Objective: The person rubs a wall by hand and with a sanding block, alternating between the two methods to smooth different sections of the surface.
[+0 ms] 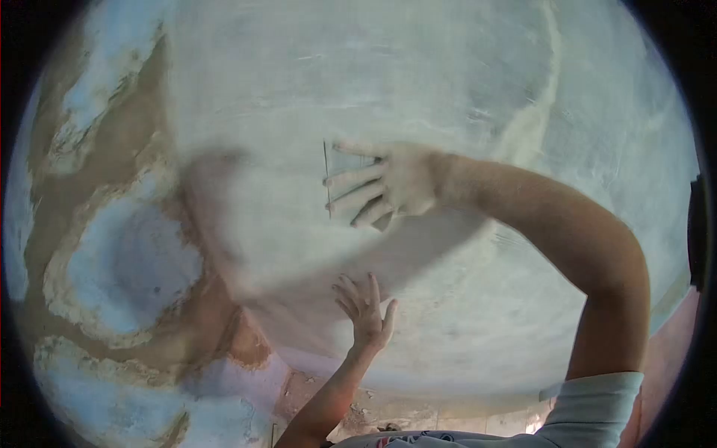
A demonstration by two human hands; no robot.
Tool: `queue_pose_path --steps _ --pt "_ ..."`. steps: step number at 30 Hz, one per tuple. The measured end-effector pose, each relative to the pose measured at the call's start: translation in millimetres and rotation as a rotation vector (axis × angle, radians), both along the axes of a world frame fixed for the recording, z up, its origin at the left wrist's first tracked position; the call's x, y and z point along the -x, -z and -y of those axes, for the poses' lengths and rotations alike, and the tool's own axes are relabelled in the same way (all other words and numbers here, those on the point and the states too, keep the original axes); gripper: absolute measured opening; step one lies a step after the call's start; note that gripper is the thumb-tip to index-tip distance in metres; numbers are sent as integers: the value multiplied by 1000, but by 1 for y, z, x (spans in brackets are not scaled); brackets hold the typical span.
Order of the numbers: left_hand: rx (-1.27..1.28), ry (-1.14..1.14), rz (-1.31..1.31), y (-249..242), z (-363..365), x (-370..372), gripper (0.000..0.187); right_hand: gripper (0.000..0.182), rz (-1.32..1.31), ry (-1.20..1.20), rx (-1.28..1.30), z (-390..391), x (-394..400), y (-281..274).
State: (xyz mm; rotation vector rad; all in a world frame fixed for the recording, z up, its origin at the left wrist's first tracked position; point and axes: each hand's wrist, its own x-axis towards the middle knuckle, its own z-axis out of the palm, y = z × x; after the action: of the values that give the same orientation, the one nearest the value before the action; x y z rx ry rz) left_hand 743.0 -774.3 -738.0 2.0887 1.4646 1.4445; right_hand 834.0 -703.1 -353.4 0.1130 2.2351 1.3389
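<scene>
Against the pale, smeared wall surface [276, 97], my right hand [396, 181] reaches in from the right with fingers spread. Its fingers press on a thin flat blade [326, 168], seen almost edge-on as a dark line at the fingertips; a small corner shows below the fingers. Lower down, my left hand [366, 310] is raised with its fingers apart and nothing in it. Whether the left fingertips touch the wall cannot be told.
Rough brown patches [112, 164] and a bluish-white patch [134, 261] cover the wall on the left. A dusty floor strip [448, 414] shows at the bottom. A dark object [697, 231] stands at the right edge. Arm shadows fall across the wall.
</scene>
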Motion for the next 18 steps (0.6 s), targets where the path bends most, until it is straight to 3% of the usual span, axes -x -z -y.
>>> queue_pose_path --steps 5,8,10,13,15,18 --pt "-358 -131 -134 -20 -27 -49 75 70 -409 -21 -61 47 -124 -66" --pt "-550 -197 -264 -78 -52 -44 63 77 -614 80 -159 76 -190 -69" --pt "-645 -195 -304 -146 -53 -34 59 88 -743 203 -268 101 -224 -45" --pt "-752 -266 -414 -239 -65 -24 64 59 -885 311 -400 115 -280 10" --pt "-866 -225 -433 -288 -75 -16 68 72 -1145 264 -362 115 -307 64" --pt "-869 -247 -508 -340 -75 -23 72 62 -1245 259 -504 115 -333 154"
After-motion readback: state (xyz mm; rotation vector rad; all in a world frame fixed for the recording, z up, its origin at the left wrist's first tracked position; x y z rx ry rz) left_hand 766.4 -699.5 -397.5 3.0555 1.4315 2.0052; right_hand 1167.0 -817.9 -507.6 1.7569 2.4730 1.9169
